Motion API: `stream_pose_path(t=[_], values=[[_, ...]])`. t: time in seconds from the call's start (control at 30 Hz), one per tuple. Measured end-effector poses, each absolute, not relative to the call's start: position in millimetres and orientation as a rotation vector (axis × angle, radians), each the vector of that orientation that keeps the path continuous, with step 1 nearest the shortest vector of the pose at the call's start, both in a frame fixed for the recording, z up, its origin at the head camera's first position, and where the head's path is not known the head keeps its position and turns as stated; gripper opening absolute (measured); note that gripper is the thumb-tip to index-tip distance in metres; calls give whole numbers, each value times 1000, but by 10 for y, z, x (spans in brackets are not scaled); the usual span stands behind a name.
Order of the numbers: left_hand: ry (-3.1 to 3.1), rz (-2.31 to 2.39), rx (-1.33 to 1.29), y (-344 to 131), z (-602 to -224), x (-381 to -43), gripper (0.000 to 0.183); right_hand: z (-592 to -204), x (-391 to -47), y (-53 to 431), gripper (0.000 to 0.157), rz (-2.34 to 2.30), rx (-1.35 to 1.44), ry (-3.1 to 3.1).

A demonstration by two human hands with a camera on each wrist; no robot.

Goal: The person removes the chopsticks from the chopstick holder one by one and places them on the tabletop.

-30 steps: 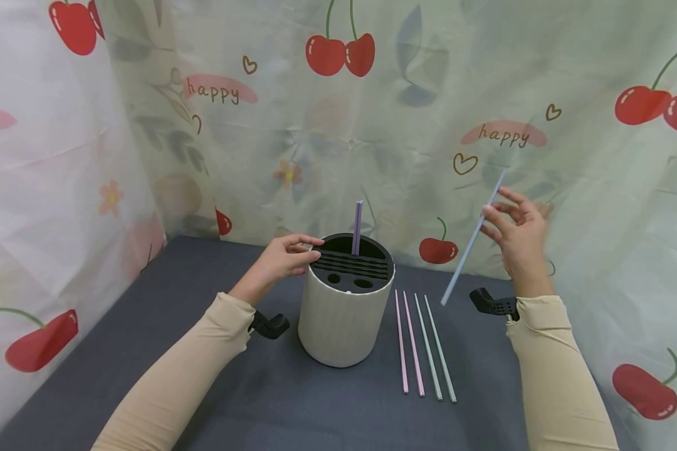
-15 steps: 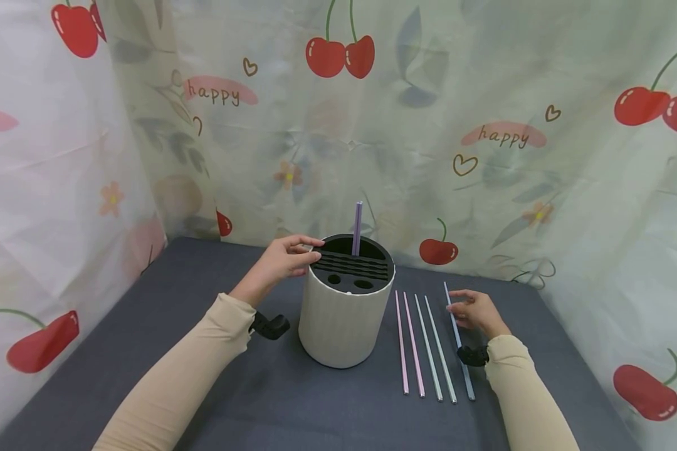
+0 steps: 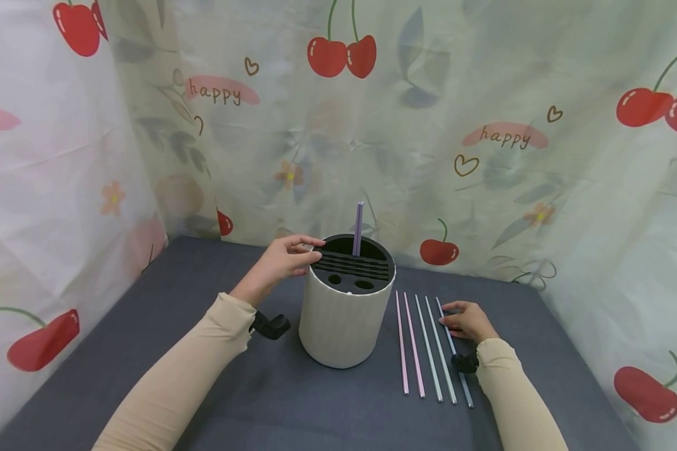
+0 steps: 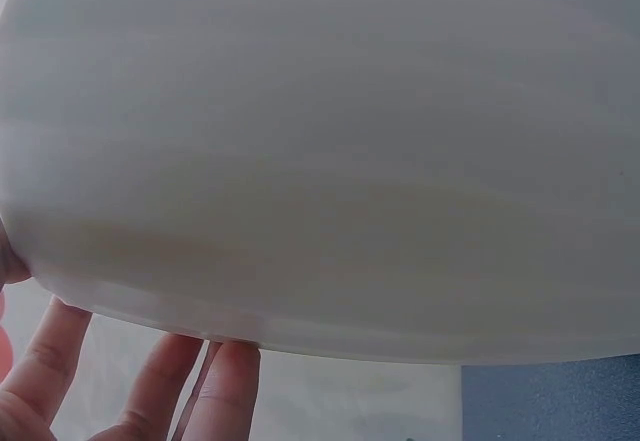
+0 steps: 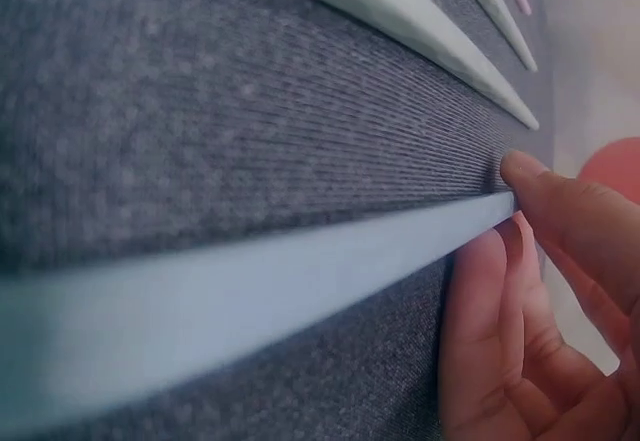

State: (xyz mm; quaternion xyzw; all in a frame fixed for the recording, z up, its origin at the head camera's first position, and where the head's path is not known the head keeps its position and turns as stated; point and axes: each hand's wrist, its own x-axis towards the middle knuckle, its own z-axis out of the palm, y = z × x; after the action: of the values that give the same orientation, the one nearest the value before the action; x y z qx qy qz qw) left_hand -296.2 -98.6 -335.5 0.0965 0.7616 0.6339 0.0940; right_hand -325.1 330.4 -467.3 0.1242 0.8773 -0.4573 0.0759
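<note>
My left hand (image 3: pixel 284 262) grips the rim of a round cream utensil holder (image 3: pixel 340 329), thumb and fingers spread about its edge. In the left wrist view the holder's pale wall (image 4: pixel 320 161) fills most of the picture, with fingertips (image 4: pixel 225 391) along its edge. Two purple chopsticks (image 3: pixel 358 228) stand upright in the holder's rear compartment. At the right, my right hand (image 3: pixel 468 321) pinches a light blue chopstick (image 3: pixel 466 389) near its far end. The right wrist view has thumb and fingers on either side of that blue chopstick (image 5: pixel 250 291), close over the dark cloth.
Two pink chopsticks (image 3: pixel 414 344) and two pale green chopsticks (image 3: pixel 440 351) lie side by side between the holder and my right hand. The holder's black top (image 3: pixel 350 269) has slots and round holes. A cherry-print curtain (image 3: pixel 350 138) hangs behind the dark table (image 3: pixel 248 401).
My right hand has come down from the raised position with the blue chopstick, then shifted slightly left, bringing it beside the green pair. The left hand has stayed at the rim.
</note>
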Motion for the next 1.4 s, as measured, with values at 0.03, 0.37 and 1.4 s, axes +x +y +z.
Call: stream_pose_path(t=[0.03, 0.37, 1.4], values=[[2261, 1877, 283, -987, -3351, -2962, 38, -4671, -3249, 3298, 43, -1367, 375, 2631], [2263, 1876, 274, -987, -3350, -2964, 38, -4631, -3224, 3259, 43, -1388, 374, 2605], [2257, 1886, 301, -989, -3362, -2969, 38, -3079, -3143, 2193, 22, -2356, -517, 2255]])
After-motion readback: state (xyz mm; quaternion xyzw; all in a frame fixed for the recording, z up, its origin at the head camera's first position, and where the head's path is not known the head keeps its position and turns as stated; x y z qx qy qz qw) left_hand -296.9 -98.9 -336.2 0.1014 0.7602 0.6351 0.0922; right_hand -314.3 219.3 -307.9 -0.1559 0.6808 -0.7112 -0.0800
